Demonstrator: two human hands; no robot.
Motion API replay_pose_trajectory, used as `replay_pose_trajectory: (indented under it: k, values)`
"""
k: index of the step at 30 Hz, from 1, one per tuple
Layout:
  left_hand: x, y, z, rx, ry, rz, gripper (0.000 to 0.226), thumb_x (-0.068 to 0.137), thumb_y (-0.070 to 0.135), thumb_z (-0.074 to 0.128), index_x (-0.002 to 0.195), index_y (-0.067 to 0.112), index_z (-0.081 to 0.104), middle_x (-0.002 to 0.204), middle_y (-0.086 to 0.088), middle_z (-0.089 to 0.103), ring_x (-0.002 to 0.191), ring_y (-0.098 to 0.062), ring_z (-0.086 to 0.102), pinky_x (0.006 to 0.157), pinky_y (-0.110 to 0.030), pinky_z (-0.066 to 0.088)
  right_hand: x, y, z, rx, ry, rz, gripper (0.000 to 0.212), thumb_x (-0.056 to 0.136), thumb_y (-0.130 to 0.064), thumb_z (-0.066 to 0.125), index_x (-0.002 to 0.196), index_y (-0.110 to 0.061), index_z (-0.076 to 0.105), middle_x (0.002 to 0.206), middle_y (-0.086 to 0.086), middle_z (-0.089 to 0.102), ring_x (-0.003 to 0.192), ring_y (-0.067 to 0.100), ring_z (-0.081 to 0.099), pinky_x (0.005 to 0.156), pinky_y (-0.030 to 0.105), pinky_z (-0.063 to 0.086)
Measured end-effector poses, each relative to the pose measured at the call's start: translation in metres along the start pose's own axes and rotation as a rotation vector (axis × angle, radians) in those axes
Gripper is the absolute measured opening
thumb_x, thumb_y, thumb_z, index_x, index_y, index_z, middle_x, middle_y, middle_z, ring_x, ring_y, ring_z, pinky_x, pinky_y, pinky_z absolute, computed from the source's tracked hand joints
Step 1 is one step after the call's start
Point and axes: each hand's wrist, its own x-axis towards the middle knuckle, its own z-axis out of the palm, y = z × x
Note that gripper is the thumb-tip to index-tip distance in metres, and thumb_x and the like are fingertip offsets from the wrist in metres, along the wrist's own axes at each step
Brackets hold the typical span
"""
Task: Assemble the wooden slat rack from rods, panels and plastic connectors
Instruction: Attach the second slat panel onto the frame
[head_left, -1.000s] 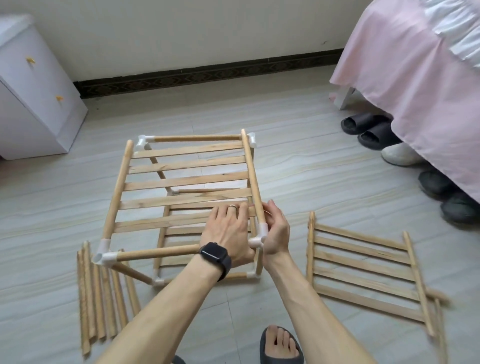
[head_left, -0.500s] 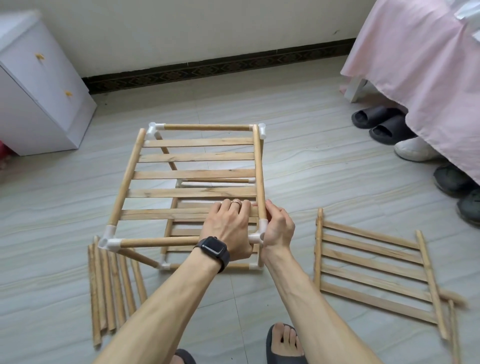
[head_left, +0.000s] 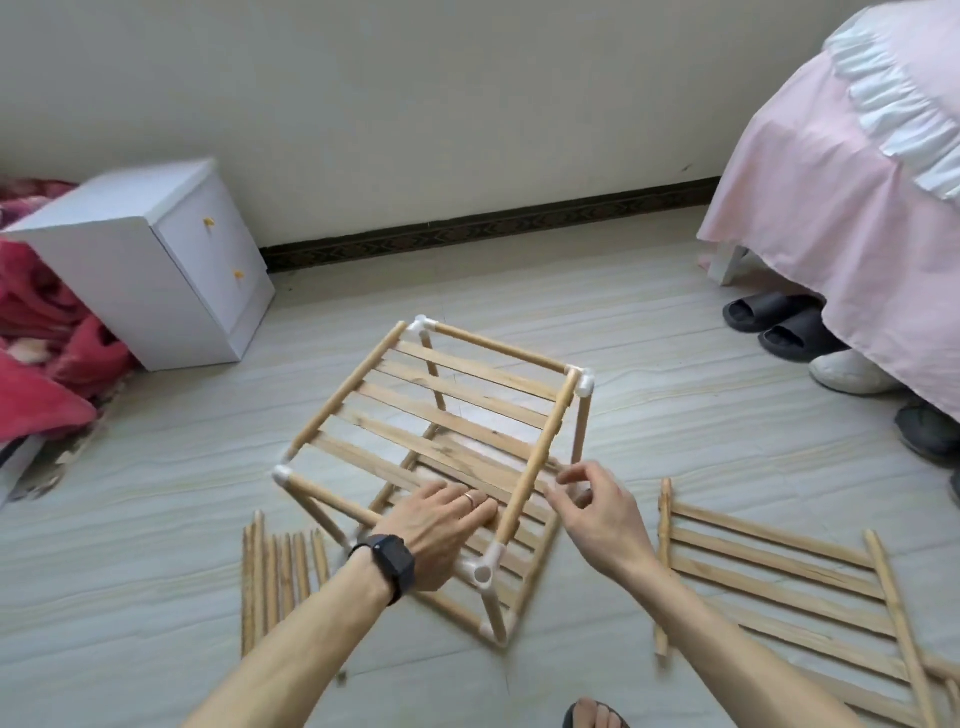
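The partly built wooden rack (head_left: 441, 415) stands on the floor in the middle, turned cornerwise to me, with a slat panel on top and white plastic connectors (head_left: 483, 571) at its corners. My left hand (head_left: 447, 525), with a watch on the wrist, lies flat on the near slats beside the right-hand rod. Just off the rack's right side hovers my right hand (head_left: 597, 509), fingers loosely curled and holding nothing. A second slat panel (head_left: 779, 582) lies flat on the floor to the right. Several loose rods (head_left: 280, 582) lie in a row on the left.
A white bedside cabinet (head_left: 156, 270) stands at the left by the wall, with a red blanket (head_left: 47, 332) beside it. A bed with a pink cover (head_left: 831, 208) fills the right, with slippers and shoes (head_left: 779, 327) under its edge. My foot (head_left: 592, 714) shows at the bottom.
The rack has swung clockwise, so its near right corner points towards me. My right hand has let go of that corner connector. My head has lifted, showing more wall.
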Motion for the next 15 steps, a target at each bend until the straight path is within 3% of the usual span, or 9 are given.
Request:
replay_pose_trajectory:
  k: [2, 5, 7, 10, 12, 15]
  values:
    - [-0.027, -0.019, -0.004, 0.106, -0.147, -0.001, 0.074, 0.08, 0.027, 0.066, 0.141, 0.03, 0.024, 0.143, -0.001, 0.048, 0.129, -0.025, 0.047, 0.109, -0.042, 0.039, 0.005, -0.008, -0.014, -0.003, 0.086, -0.049, 0.018, 0.09, -0.045, 0.068, 0.098, -0.032, 0.058, 0.102, -0.013, 0.059, 0.082, -0.002, 0.06, 0.068, 0.011, 0.039]
    - [-0.073, -0.049, -0.009, 0.192, -0.451, -0.119, 0.094, 0.092, 0.022, 0.061, 0.15, 0.046, -0.009, 0.166, -0.006, 0.0, 0.152, -0.028, 0.004, 0.122, -0.051, 0.005, 0.021, -0.014, -0.034, -0.016, 0.181, -0.013, 0.034, 0.092, -0.046, 0.066, 0.114, -0.023, 0.056, 0.116, -0.005, 0.054, 0.105, 0.014, 0.059, 0.089, 0.033, 0.047]
    - [-0.094, -0.061, -0.023, 0.226, -0.508, -0.236, 0.09, 0.095, 0.013, 0.055, 0.152, 0.05, -0.004, 0.166, -0.004, -0.013, 0.153, -0.026, -0.007, 0.121, -0.052, -0.003, 0.031, -0.017, -0.042, -0.038, 0.091, 0.082, 0.05, 0.094, -0.049, 0.062, 0.129, -0.014, 0.052, 0.128, 0.003, 0.054, 0.121, 0.025, 0.054, 0.105, 0.044, 0.044]
    - [-0.1, -0.058, -0.048, 0.112, -0.289, -0.479, 0.078, 0.089, 0.004, 0.048, 0.15, 0.046, 0.025, 0.164, -0.003, 0.014, 0.15, -0.024, 0.013, 0.12, -0.044, 0.015, 0.031, -0.02, -0.035, -0.008, -0.144, 0.226, 0.058, 0.097, -0.057, 0.054, 0.135, -0.012, 0.052, 0.136, 0.004, 0.058, 0.126, 0.024, 0.054, 0.107, 0.042, 0.043]
    - [-0.084, -0.039, -0.061, -0.024, -0.095, -0.584, 0.068, 0.086, 0.013, 0.05, 0.146, 0.04, 0.036, 0.156, 0.001, 0.033, 0.144, -0.02, 0.027, 0.113, -0.038, 0.028, 0.023, -0.022, -0.021, 0.07, -0.297, 0.272, 0.052, 0.1, -0.056, 0.049, 0.121, -0.01, 0.061, 0.128, 0.007, 0.065, 0.117, 0.024, 0.06, 0.104, 0.046, 0.048]
    - [-0.045, 0.002, -0.064, -0.192, 0.0, -0.481, 0.059, 0.089, 0.042, 0.054, 0.145, 0.035, 0.039, 0.151, 0.005, 0.041, 0.138, -0.017, 0.035, 0.111, -0.039, 0.032, -0.001, -0.021, 0.005, 0.192, -0.435, 0.322, 0.051, 0.103, -0.053, 0.048, 0.11, -0.007, 0.069, 0.115, 0.017, 0.069, 0.105, 0.026, 0.065, 0.09, 0.043, 0.054]
